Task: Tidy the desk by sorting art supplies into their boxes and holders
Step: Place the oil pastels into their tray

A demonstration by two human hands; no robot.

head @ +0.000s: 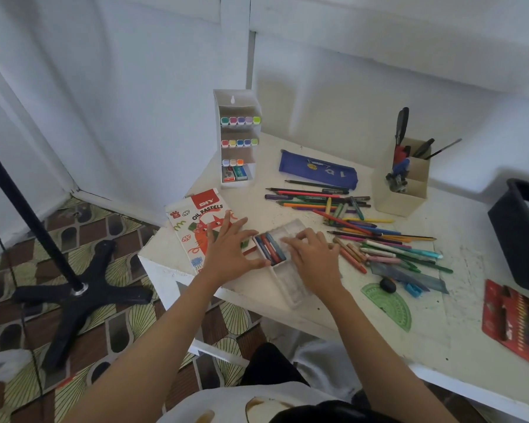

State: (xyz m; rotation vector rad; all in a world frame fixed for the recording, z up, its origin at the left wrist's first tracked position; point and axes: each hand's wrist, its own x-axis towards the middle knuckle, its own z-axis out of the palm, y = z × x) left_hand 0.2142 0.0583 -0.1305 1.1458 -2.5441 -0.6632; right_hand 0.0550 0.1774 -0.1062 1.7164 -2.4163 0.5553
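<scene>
1. Red pencil pack, nearest on the desk, cut off by the right frame edge.
2. Clear tray, near the desk's front-left corner, its middle hidden under the right hand. The fingers bend down onto it; whether they pinch anything cannot be told.
3. Pastels in the tray's far-left part, side by side, long axes running far-left to near-right.
4. Left hand, fingers spread flat over the oil pastels box, thumb at the tray's edge.
5. Loose pencils beyond, mostly lying left to right.
6. Marker rack, farthest, upright.
</scene>
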